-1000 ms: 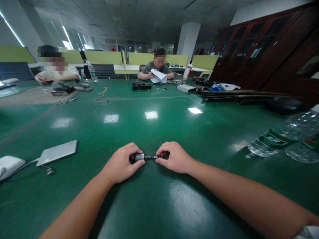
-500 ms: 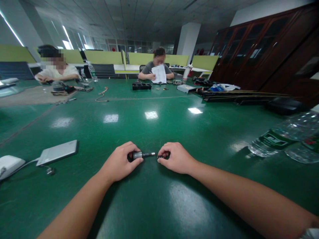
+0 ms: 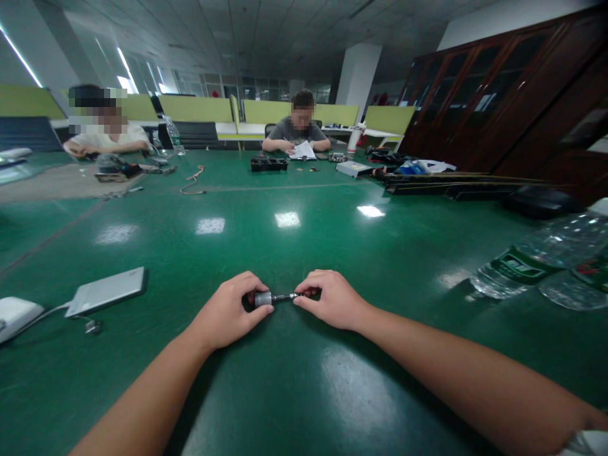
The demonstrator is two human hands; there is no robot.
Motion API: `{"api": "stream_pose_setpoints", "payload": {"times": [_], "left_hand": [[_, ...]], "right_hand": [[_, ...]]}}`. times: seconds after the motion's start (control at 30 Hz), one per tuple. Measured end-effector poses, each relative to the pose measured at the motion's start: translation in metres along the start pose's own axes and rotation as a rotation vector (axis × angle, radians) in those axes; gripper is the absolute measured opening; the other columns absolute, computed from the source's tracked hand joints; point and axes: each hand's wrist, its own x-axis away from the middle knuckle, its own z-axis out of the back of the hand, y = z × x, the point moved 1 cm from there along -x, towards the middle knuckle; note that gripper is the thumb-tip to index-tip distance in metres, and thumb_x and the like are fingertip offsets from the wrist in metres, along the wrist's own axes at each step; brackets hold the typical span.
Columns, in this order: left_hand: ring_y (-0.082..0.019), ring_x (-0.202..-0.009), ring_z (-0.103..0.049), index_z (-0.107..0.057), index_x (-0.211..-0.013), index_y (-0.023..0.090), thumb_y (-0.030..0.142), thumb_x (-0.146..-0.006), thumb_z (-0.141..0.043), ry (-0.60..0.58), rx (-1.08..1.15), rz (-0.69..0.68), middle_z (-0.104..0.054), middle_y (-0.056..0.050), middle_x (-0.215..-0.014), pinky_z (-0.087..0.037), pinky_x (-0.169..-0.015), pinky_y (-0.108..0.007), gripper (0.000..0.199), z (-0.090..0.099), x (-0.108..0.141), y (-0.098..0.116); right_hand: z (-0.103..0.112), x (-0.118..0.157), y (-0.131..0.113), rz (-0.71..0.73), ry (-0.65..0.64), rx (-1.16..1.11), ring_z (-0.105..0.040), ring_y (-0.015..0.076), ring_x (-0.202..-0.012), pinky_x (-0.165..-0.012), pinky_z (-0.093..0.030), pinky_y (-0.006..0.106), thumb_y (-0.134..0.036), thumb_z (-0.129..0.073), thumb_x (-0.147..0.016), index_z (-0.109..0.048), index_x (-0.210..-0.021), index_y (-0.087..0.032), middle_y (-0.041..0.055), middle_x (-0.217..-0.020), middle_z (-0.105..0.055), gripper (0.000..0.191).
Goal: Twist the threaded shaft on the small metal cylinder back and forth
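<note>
My left hand (image 3: 234,309) is closed around a small grey metal cylinder with a thin shaft (image 3: 263,299), which looks like a small motor. The shaft points right, towards my right hand (image 3: 332,300). Between the right thumb and fingers is a small dark ridged part (image 3: 308,293), mostly hidden by the fingertips. It meets the shaft's tip; whether it sits around the tip or only touches it, I cannot tell. Both hands are low over the green table (image 3: 256,234).
A silver flat box (image 3: 107,292) with a white cable and a small metal piece (image 3: 94,327) lie at left. Plastic water bottles (image 3: 517,269) lie at right. Across the table, a black tray (image 3: 268,163) stands near a person (image 3: 299,133) with papers; another person (image 3: 111,138) sits far left.
My right hand has moved slightly left, bringing the dark part up to the shaft's tip and closing the gap. The person opposite has lowered the papers to the table.
</note>
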Motion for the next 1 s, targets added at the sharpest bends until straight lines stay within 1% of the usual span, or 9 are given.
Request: {"api": "stream_pose_setpoints", "payload": {"times": [0.13,0.23,0.3,0.5,0.57,0.67,1.0], "left_hand": [[-0.018,-0.075,-0.061,-0.066,-0.092,0.018,0.032,-0.081,-0.068,-0.029,0.019,0.034,-0.065,-0.003,-0.083,-0.047,-0.070,-0.029,0.018,-0.002,0.000,0.003],[-0.018,-0.075,-0.062,-0.068,-0.093,0.019,0.033,-0.084,-0.065,-0.059,0.049,0.040,-0.068,-0.002,-0.083,-0.047,-0.070,-0.029,0.017,-0.005,0.000,0.006],[-0.017,-0.076,-0.062,-0.068,-0.094,0.020,0.032,-0.084,-0.066,-0.066,0.066,0.024,-0.068,-0.002,-0.083,-0.046,-0.070,-0.028,0.016,-0.007,0.000,0.008],[-0.016,-0.074,-0.061,-0.068,-0.096,0.020,0.030,-0.079,-0.072,-0.080,0.086,0.010,-0.066,-0.001,-0.083,-0.046,-0.068,-0.027,0.020,-0.011,0.000,0.009],[-0.016,-0.074,-0.060,-0.068,-0.096,0.020,0.030,-0.078,-0.073,-0.086,0.087,0.008,-0.065,-0.001,-0.083,-0.045,-0.067,-0.027,0.021,-0.011,0.000,0.009],[-0.016,-0.074,-0.060,-0.068,-0.095,0.019,0.029,-0.077,-0.073,-0.097,0.085,0.011,-0.064,-0.001,-0.083,-0.045,-0.067,-0.027,0.021,-0.011,0.000,0.009],[-0.016,-0.072,-0.058,-0.067,-0.090,0.018,0.028,-0.079,-0.071,-0.100,0.071,-0.004,-0.062,0.000,-0.079,-0.043,-0.065,-0.026,0.015,-0.011,-0.002,0.013]], "right_hand": [[-0.003,0.000,0.001,0.058,-0.016,-0.054,-0.062,0.0160,-0.079,-0.075,-0.046,0.029,-0.023,-0.075,-0.078,-0.077,-0.091,-0.021,0.0029,-0.081,-0.072,0.013],[-0.005,0.002,0.000,0.061,-0.027,-0.114,-0.063,0.0151,-0.077,-0.074,-0.046,0.028,-0.019,-0.078,-0.075,-0.075,-0.097,-0.021,0.0023,-0.082,-0.072,0.023],[-0.006,0.003,-0.002,0.075,-0.042,-0.132,-0.064,0.0146,-0.076,-0.073,-0.047,0.027,-0.016,-0.077,-0.074,-0.075,-0.100,-0.021,0.0022,-0.081,-0.072,0.026],[-0.005,0.003,-0.005,0.149,-0.076,-0.105,-0.064,0.0160,-0.080,-0.077,-0.046,0.030,-0.018,-0.073,-0.079,-0.075,-0.096,-0.020,0.0031,-0.085,-0.074,0.017],[-0.005,0.003,-0.005,0.189,-0.086,-0.105,-0.064,0.0170,-0.083,-0.080,-0.046,0.031,-0.018,-0.072,-0.081,-0.075,-0.097,-0.020,0.0035,-0.088,-0.075,0.017],[-0.005,0.003,-0.005,0.232,-0.094,-0.099,-0.063,0.0181,-0.086,-0.080,-0.046,0.032,-0.019,-0.073,-0.080,-0.074,-0.099,-0.019,0.0042,-0.091,-0.074,0.019],[-0.006,0.004,-0.007,0.213,-0.098,-0.072,-0.062,0.0179,-0.082,-0.078,-0.045,0.031,-0.018,-0.074,-0.077,-0.074,-0.094,-0.017,0.0041,-0.085,-0.073,0.017]]}}
